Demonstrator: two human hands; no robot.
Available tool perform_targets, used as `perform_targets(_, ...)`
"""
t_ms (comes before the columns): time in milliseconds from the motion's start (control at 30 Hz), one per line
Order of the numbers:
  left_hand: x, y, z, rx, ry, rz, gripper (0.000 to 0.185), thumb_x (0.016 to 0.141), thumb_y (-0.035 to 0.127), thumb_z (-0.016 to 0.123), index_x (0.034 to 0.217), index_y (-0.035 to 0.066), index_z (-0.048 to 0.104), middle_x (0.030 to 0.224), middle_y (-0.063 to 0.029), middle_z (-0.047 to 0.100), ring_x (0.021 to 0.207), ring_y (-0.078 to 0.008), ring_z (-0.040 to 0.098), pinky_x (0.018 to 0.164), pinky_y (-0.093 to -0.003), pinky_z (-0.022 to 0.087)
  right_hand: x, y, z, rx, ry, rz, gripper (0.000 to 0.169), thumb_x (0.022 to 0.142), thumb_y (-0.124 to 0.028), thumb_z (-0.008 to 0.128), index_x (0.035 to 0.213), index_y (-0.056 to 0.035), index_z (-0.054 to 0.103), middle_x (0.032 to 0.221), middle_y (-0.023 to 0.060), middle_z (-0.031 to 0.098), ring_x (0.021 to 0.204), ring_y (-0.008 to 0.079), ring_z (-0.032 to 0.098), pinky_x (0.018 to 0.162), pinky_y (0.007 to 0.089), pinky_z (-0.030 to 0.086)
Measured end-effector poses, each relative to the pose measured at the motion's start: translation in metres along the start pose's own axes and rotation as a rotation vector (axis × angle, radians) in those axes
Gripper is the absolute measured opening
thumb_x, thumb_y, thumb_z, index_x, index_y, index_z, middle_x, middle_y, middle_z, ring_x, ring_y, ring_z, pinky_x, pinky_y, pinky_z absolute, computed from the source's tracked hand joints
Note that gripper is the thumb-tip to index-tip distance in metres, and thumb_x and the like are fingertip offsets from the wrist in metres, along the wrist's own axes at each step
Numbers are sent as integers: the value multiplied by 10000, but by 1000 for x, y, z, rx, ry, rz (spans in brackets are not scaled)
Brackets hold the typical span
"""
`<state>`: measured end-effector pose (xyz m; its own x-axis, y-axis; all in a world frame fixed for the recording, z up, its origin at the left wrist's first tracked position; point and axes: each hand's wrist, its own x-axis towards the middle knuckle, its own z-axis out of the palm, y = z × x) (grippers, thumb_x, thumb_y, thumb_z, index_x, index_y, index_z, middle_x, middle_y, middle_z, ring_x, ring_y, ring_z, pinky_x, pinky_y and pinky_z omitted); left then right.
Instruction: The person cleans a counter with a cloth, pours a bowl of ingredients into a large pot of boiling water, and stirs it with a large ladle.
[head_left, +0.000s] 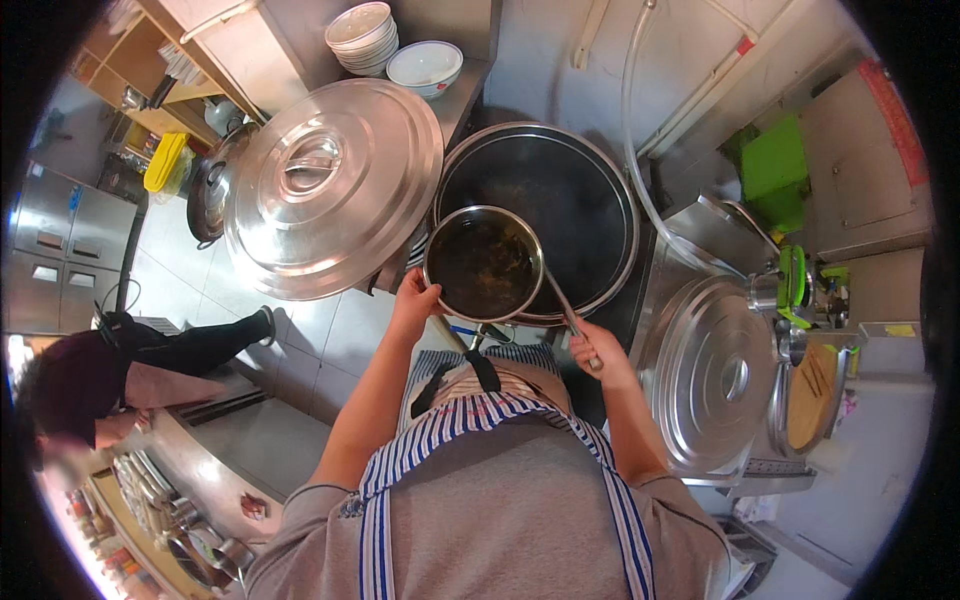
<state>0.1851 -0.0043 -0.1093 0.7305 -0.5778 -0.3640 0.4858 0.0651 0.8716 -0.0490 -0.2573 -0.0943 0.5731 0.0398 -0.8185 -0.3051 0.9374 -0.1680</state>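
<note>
A round stainless steel pan (541, 255) is held level in front of me, over the near left part of a large stockpot (636, 225). Dark liquid (472, 262) with yellowish-brown bits lies in the pan. My left hand (416, 304) pinches its left rim, thumb at the edge. Its long metal handle (564, 301) slants down to the right, and my right hand (600, 349) is closed around the handle's end. Dark contents fill the view inside the stockpot, and their surface is hard to make out. Left of the pot is a large domed steel lid (375, 195).
Stacked white bowls (364, 45) and a single bowl (425, 66) stand on the far counter. A clear hose (630, 97) hangs beside the pot. Another large lid (697, 375) is at right. Another person (82, 382) stands at the left worktop (217, 457).
</note>
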Motion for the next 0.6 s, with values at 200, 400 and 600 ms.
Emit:
perform_targets(200,-4,12,6,34,16,-17,267,797,17,495,1056,34,433,917,-76,565,744,-205,618,631,-365,558,-78,29,14,-252,20,-249,237,915,-278,469,1116,-153,456,573,-15,357,410,27,289,324,147,216)
perform_targets(400,-1,6,4,-41,0,12,204,772,-24,475,968,18,441,863,-83,557,721,-214,622,607,-358,571,-118,43,30,-423,187,-431,394,904,-285,487,1257,-151,371,570,-18,373,407,40,325,332,162,234)
perform_targets(600,-7,10,4,-73,0,-2,217,759,-31,476,965,20,430,876,-88,555,725,-223,622,625,-381,568,-134,55,45,-554,333,-557,406,915,-285,461,1290,-166,360,551,-26,374,384,33,308,326,173,237)
